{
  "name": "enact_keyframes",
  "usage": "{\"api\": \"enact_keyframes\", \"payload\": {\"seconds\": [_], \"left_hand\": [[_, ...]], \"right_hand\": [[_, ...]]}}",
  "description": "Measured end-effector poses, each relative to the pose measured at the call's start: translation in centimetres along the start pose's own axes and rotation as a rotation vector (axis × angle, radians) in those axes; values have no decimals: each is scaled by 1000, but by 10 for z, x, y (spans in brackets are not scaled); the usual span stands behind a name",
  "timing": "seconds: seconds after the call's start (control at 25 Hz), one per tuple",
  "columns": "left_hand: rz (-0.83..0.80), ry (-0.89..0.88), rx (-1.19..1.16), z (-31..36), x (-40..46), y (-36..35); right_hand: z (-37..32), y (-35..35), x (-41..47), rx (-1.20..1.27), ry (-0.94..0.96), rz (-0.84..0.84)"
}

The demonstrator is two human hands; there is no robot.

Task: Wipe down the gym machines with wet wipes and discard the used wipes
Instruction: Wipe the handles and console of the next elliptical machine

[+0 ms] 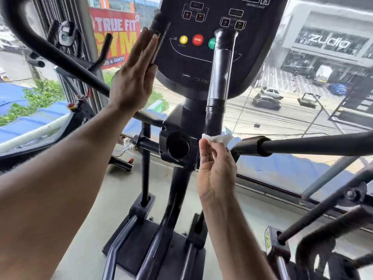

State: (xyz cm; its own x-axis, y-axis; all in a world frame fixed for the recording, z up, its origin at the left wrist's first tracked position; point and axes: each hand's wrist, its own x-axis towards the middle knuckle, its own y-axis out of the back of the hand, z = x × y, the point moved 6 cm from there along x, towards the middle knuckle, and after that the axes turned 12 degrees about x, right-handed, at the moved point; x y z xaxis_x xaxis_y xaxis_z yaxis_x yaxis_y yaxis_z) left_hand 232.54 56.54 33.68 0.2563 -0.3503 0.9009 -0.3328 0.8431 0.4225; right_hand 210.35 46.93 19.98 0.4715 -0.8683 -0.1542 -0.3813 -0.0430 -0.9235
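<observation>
A black elliptical machine fills the middle, with its console (212, 37) at the top showing yellow, red and green buttons. My left hand (133, 77) is raised with straight fingers, flat against the console's left edge. A black upright handlebar (220, 77) stands in front of the console. My right hand (216, 170) pinches a crumpled white wet wipe (219, 138) and holds it against the lower part of that handlebar, beside the round pivot housing (178, 146).
A long black moving arm (314, 143) runs off to the right, another curved bar (50, 49) crosses the upper left. More machine parts (314, 249) sit at the lower right. A window with a street view lies just behind. The elliptical's base (129, 253) stands on the grey floor.
</observation>
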Motion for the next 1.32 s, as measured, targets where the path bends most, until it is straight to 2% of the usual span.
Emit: {"api": "enact_keyframes", "payload": {"seconds": [0.28, 0.68, 0.8, 1.0, 1.16, 1.32], "left_hand": [[45, -72, 14, 2, 3, 0], [37, -42, 52, 0, 1, -1], [50, -47, 59, -1, 1, -1], [38, -32, 77, 1, 2, -3], [34, -17, 92, -1, 0, -4], [22, -24, 107, -3, -1, -7]], "right_hand": [[11, 37, 50, 140, -44, 160], [12, 83, 146, 117, -22, 326], [12, 96, 170, 61, -25, 348], [8, 106, 205, -176, -117, 333], [15, 113, 215, -227, -175, 257], [33, 114, 218, -267, -161, 273]]}}
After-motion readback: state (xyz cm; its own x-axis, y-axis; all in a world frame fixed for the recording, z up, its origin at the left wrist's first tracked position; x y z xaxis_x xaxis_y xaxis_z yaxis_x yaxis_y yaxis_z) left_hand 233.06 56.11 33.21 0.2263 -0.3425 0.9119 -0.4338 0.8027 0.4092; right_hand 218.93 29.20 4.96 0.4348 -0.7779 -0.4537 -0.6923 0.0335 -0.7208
